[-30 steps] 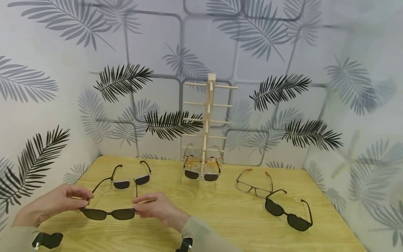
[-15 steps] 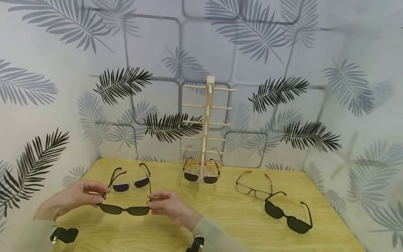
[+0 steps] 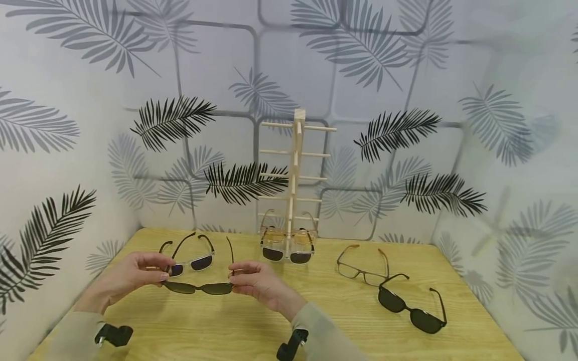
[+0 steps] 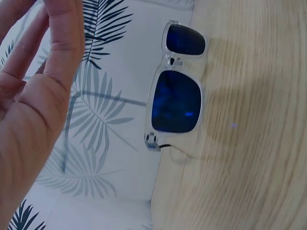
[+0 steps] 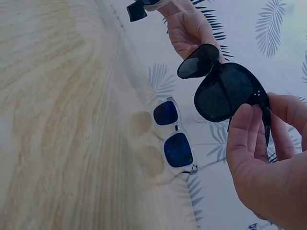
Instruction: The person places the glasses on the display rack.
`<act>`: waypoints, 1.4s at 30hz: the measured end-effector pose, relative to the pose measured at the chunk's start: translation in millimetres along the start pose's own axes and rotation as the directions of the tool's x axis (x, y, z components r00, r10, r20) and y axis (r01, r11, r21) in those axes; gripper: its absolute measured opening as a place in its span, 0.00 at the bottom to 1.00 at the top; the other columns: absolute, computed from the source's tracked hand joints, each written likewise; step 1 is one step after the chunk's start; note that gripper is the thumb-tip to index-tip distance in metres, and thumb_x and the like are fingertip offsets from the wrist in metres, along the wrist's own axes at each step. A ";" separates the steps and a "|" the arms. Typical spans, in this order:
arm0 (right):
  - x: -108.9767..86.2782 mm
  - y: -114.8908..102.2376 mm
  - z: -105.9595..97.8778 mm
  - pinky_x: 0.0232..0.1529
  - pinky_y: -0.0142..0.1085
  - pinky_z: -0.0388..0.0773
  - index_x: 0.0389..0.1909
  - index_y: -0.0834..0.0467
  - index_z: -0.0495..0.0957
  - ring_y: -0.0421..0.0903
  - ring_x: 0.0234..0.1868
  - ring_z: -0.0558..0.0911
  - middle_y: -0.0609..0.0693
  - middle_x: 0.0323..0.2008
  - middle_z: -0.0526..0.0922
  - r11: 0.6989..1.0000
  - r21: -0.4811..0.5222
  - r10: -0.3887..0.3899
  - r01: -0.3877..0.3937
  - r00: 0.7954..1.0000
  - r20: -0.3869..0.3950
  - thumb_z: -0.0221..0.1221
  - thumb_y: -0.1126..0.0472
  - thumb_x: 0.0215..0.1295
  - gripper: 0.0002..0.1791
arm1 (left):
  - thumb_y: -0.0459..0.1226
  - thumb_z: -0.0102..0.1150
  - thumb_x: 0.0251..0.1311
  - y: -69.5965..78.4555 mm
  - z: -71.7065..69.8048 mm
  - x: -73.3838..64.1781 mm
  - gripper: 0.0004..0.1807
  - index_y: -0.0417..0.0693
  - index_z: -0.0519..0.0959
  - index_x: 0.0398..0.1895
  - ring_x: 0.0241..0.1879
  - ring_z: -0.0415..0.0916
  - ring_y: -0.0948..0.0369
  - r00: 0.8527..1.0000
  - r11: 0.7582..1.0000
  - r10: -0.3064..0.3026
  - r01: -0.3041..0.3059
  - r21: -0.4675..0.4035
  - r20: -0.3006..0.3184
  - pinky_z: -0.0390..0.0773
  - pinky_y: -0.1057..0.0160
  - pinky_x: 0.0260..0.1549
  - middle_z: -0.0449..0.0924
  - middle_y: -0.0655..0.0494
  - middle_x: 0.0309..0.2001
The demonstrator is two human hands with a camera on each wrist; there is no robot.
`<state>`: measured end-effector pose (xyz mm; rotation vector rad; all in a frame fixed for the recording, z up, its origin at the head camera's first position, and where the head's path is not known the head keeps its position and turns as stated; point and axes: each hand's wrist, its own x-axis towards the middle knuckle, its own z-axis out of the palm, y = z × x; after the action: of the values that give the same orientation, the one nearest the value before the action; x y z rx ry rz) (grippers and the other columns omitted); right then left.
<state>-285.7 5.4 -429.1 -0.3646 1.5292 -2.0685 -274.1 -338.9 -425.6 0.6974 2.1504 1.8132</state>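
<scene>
Black sunglasses (image 3: 217,289) with unfolded temples are held up over the table, lenses facing the person. My left hand (image 3: 135,276) pinches their left hinge corner, and my right hand (image 3: 266,286) pinches the right one. The right wrist view shows the dark lenses (image 5: 224,91) close up, with the right thumb and fingers at the hinge. Just behind, clear-framed sunglasses with blue-dark lenses (image 3: 201,262) rest on the table, partly overlapped by the left fingers. In the left wrist view the left hand (image 4: 38,96) shows at the edge, its fingertips out of frame.
A wooden rack (image 3: 294,170) with crossbars stands at the back, bearing glasses with orange lenses (image 3: 274,235) above dark-lensed ones (image 3: 273,254). On the right of the table (image 3: 316,321) lie thin-framed eyeglasses (image 3: 361,273) and another pair of black sunglasses (image 3: 411,310). Patterned walls enclose the back and sides.
Both hands have carried the black sunglasses rightward and somewhat farther back, over to the front of the clear-framed pair. The other glasses and the rack stay where they were.
</scene>
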 end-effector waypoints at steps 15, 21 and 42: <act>-22.8 -34.0 -24.1 0.41 0.32 0.82 0.57 0.66 0.77 0.40 0.35 0.83 0.47 0.41 0.83 0.998 -0.021 -0.063 0.063 0.998 -0.001 0.59 0.70 0.67 0.18 | 0.25 0.55 0.65 11.5 28.8 27.7 0.19 0.56 0.83 0.51 0.42 0.83 0.66 0.995 0.993 0.082 -0.086 -0.077 -0.061 0.83 0.62 0.41 0.83 0.64 0.44; -28.4 -51.6 -29.7 0.45 0.33 0.82 0.55 0.62 0.80 0.41 0.39 0.82 0.48 0.44 0.82 0.994 -0.068 -0.081 0.082 0.997 0.019 0.60 0.69 0.66 0.16 | 0.25 0.57 0.63 25.7 34.1 38.0 0.19 0.53 0.83 0.51 0.40 0.83 0.67 0.990 0.992 0.097 -0.105 -0.070 -0.103 0.84 0.65 0.38 0.84 0.63 0.42; -51.3 -90.3 -50.5 0.42 0.33 0.82 0.42 0.52 0.84 0.40 0.40 0.81 0.46 0.42 0.82 0.975 -0.116 -0.192 0.189 0.981 -0.012 0.58 0.70 0.67 0.11 | 0.26 0.53 0.67 40.2 69.7 77.2 0.18 0.50 0.81 0.55 0.44 0.80 0.66 0.975 0.941 0.158 -0.197 -0.275 -0.159 0.82 0.66 0.40 0.82 0.62 0.45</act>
<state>-292.9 94.0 -355.3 -0.5522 1.6886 -2.1402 -299.0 -235.8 -391.3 0.7365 1.8884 2.2708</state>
